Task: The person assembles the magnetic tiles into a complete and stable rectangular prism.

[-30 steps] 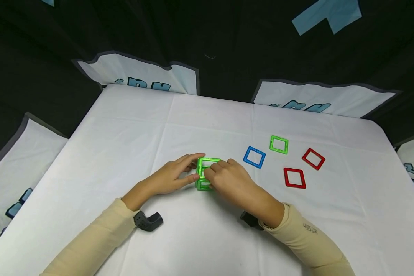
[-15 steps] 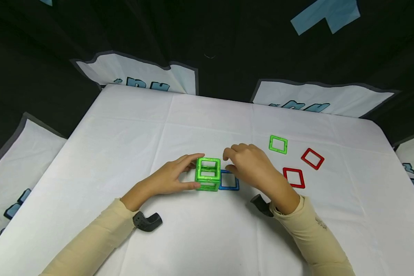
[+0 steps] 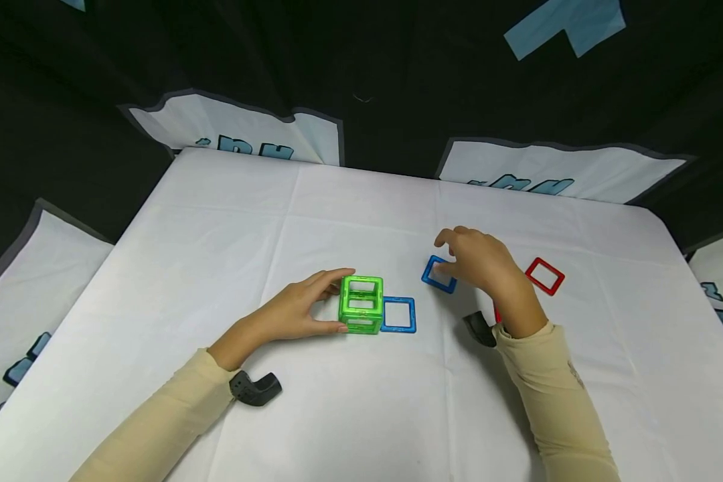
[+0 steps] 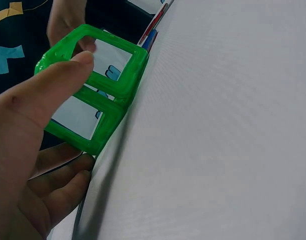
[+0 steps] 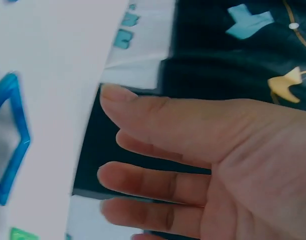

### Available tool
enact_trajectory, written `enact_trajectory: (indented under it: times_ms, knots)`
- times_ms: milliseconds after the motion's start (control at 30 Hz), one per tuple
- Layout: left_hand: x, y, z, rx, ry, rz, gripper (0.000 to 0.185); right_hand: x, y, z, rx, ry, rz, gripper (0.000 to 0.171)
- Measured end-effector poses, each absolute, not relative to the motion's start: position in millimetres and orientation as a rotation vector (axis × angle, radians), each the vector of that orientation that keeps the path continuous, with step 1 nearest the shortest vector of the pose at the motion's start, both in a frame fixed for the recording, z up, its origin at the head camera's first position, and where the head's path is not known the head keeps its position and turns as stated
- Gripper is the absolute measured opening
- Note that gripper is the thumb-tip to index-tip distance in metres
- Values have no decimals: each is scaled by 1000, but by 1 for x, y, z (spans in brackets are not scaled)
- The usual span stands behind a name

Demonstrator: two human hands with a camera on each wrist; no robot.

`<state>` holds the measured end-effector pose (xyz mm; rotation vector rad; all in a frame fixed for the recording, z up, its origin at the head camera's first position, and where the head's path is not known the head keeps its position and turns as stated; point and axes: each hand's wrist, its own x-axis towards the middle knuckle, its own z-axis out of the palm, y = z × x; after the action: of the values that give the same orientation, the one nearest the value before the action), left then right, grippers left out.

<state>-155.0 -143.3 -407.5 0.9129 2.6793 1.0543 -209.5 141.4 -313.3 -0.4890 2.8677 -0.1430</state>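
Note:
My left hand (image 3: 298, 308) holds a small box of green square frame tiles (image 3: 379, 294), thumb on its near side and fingers at the far side. In the left wrist view the thumb presses on a green frame while the other fingers curl behind. Flat against the box's right side lies a blue square frame tile (image 3: 399, 329). To the right, my right hand (image 3: 478, 261) hovers over a second blue frame tile (image 3: 436, 286), its thumb overlapping that tile. The right wrist view shows these fingers extended with nothing between them, apart from the blue tile (image 5: 21, 120).
A red frame tile (image 3: 545, 276) lies right of my right hand. Another red tile (image 3: 497, 314) is mostly hidden under the right wrist. A green tile's corner (image 5: 23, 234) shows in the right wrist view. White cloth (image 3: 337, 415) covers the table; a dark curtain hangs behind it.
My right hand has moved from the green box to the right, uncovering the blue tile beside the box, and now overlaps the second blue tile. My left hand has stayed at the box.

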Motion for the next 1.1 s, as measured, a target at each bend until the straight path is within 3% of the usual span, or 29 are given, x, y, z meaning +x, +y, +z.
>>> enact_trajectory:
  times_ms: [433, 1100]
  knots:
    - [-154, -142, -409, 939, 2675, 1071, 82, -225, 144, -344, -364, 2654, 1, 73]
    - [-155, -143, -407, 936, 2674, 1064, 81, -230, 144, -347, -414, 2654, -5, 57]
